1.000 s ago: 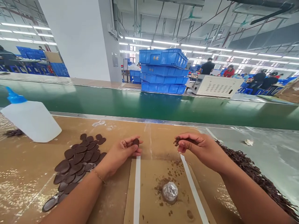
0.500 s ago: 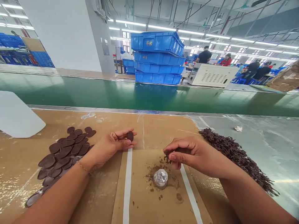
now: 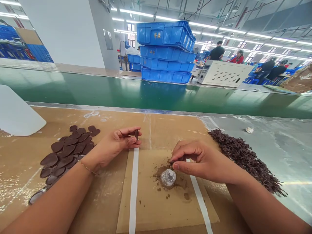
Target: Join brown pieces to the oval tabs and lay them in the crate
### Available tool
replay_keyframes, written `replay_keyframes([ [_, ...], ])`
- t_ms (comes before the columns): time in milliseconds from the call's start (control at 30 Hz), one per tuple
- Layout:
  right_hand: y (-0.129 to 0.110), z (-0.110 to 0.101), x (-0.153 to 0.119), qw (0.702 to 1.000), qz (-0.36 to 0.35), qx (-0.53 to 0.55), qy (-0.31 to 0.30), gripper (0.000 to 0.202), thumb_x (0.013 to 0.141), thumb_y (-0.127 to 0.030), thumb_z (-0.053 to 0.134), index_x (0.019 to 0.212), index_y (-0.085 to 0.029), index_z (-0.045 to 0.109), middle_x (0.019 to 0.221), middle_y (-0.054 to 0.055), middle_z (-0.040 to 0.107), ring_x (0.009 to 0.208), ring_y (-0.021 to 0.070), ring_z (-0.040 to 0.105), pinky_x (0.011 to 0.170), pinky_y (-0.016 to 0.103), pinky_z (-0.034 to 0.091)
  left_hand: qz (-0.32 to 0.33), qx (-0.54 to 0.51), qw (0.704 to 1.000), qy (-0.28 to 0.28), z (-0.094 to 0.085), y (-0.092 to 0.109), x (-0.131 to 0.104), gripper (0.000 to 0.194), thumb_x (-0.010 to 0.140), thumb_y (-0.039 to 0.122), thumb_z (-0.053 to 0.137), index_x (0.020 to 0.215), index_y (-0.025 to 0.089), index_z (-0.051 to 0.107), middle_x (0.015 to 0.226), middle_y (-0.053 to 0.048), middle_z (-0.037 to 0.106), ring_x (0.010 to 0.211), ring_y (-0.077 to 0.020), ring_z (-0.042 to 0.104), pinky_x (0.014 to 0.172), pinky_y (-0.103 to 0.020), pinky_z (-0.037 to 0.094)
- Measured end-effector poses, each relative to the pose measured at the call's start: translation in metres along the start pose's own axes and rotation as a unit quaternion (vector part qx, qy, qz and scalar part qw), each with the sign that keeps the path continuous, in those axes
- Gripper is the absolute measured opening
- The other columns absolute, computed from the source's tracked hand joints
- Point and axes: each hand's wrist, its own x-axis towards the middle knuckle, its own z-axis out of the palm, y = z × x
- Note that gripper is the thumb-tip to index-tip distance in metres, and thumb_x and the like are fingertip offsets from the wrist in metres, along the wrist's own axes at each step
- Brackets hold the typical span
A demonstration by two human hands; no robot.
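My left hand (image 3: pixel 125 138) pinches a small dark brown disc (image 3: pixel 136 134), seen nearly edge-on, above the top of the left white strip. Between the thumb and fingertips of my right hand (image 3: pixel 188 157) is a small dark brown piece (image 3: pixel 171 162), partly hidden by the fingers. Just below it a silvery round object (image 3: pixel 168 178) sits on a cardboard sheet (image 3: pixel 165 211), with brown crumbs and stains around it. Flat brown discs (image 3: pixel 68 150) lie piled to the left, beside my left forearm. A heap of dark brown twisted strands (image 3: pixel 243 157) lies beyond my right forearm.
A white translucent container (image 3: pixel 19 112) stands at the left. Behind the work surface runs a green belt (image 3: pixel 109 92). Beyond it are stacked blue crates (image 3: pixel 165 52) and a vented pale metal box (image 3: pixel 225 74). Several people are in the background.
My right hand has moved slightly left, nearer the silvery object, and less of its brown piece shows. The disc in my left hand has turned from face-on to nearly edge-on. The view has shifted slightly.
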Motion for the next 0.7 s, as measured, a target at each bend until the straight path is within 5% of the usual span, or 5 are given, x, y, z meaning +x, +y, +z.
replay_keyframes([
  [333,-0.0004,0.0036,0.0029,0.999,0.0,-0.046,-0.013,0.011,0.083,-0.027,0.066,0.082,-0.017,0.073,0.077,0.003,0.07,0.071,0.0147,0.062,0.063,0.026,0.048,-0.014,0.021,1.0,0.01,0.0018,0.0008,-0.0001,0.051,0.071,0.027,0.08,0.12,0.023,0.065,0.124,-0.004,0.063,0.089,-0.0125,0.067,0.087,-0.024,0.056],
  [700,0.002,0.0037,0.0032,0.998,-0.011,-0.066,-0.014,0.009,0.084,-0.026,0.067,0.084,-0.019,0.073,0.079,0.002,0.071,0.075,0.0149,0.063,0.066,0.026,0.049,-0.006,0.045,0.999,0.017,0.0054,0.0014,0.0006,0.055,0.067,0.03,0.082,0.119,0.022,0.066,0.124,-0.005,0.063,0.088,-0.0159,0.068,0.091,-0.033,0.056],
])
